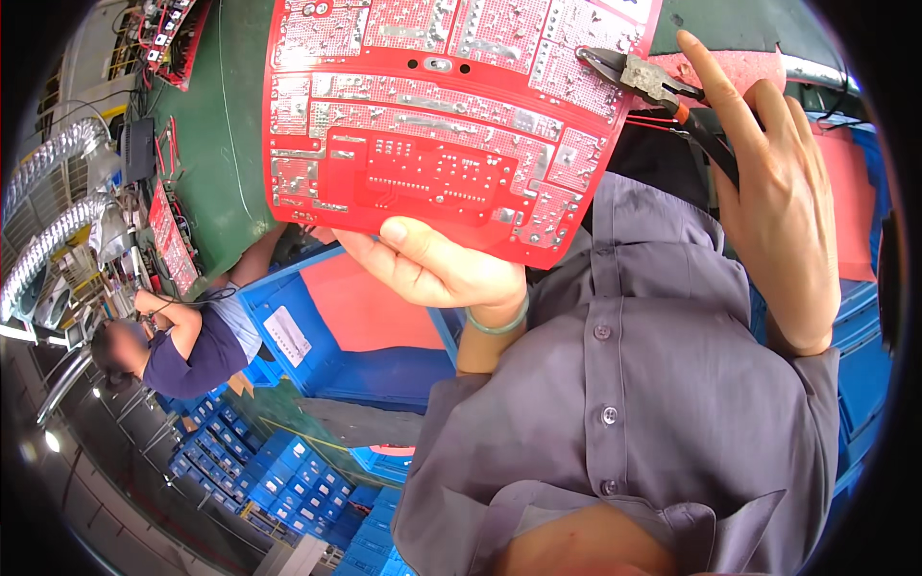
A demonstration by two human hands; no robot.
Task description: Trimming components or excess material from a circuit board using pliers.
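A large red circuit board is held up with its soldered side showing, covered in silvery solder joints and strips. My left hand is closed on its lower edge, the thumb lying on the face. My right hand grips a pair of cutting pliers with black and orange handles, its index finger stretched out along them. The plier jaws lie over the upper right part of the board; whether they touch it I cannot tell. Two thin red wires show past the board's right edge.
The green work surface lies behind the board, with pink foam at upper right. A blue crate with a pink sheet stands lower left. Further left, a co-worker sits near silver ducts and more red boards.
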